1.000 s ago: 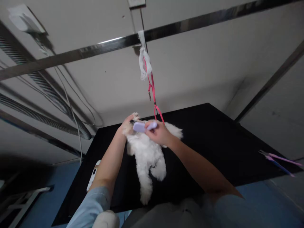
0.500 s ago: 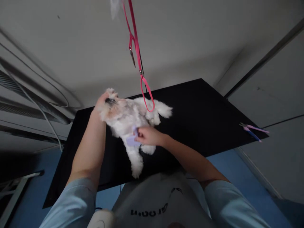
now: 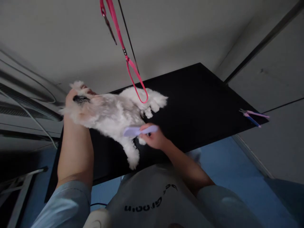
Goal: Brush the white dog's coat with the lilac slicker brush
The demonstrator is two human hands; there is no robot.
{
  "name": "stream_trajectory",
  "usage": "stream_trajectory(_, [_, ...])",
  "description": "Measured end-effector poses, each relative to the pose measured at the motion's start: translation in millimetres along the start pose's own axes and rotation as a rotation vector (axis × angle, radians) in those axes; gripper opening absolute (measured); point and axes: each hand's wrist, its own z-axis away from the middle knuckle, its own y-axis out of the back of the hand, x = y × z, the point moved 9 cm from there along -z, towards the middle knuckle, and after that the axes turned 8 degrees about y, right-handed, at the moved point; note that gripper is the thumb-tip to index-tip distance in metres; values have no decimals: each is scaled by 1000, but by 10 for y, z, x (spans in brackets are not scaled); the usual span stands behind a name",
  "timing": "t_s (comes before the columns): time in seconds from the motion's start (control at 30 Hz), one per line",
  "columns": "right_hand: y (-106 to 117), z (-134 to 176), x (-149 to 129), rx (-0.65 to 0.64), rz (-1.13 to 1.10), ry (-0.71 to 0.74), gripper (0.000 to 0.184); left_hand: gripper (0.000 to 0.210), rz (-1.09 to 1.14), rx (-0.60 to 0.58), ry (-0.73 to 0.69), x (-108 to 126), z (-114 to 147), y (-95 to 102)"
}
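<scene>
A fluffy white dog (image 3: pixel 111 110) is on a black grooming table (image 3: pixel 190 95), with its head end at the left and its hindquarters near the middle. My left hand (image 3: pixel 70 97) is at the head end, its fingers wrapped behind the fur and partly hidden. A dark patch (image 3: pixel 80 99) shows in the fur there; I cannot tell what it is. In my right hand (image 3: pixel 154 138) is a light purple slicker brush (image 3: pixel 135 130), gripped by its handle. The brush's head is against the fur low on the dog's side, above an outstretched leg (image 3: pixel 131 155).
A pink grooming loop (image 3: pixel 137 84) hangs in front of the dog's back, with a metal clip (image 3: pixel 110 30) higher up. Pink and blue nail clippers (image 3: pixel 254 117) lie at the table's right corner. Grey hoses (image 3: pixel 30 101) run along the wall at left.
The view has shifted, and the dog's head and my left hand now appear farther left. My right hand has turned the brush, so that it lies nearly level, seen along its length.
</scene>
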Motion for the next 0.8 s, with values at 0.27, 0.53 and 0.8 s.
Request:
stream_trajectory(0.27, [235,364,519,582,-273,-185,17,16,95,1,54,-61,217,-23])
stream_trajectory(0.53, [-83,733,858,812,-655,-471,27,15,94,11,-11,-63,334,152])
stream_trajectory(0.8, [-293,792,797,752,-789,-554,32,29,15,87,-43,-43,447,260])
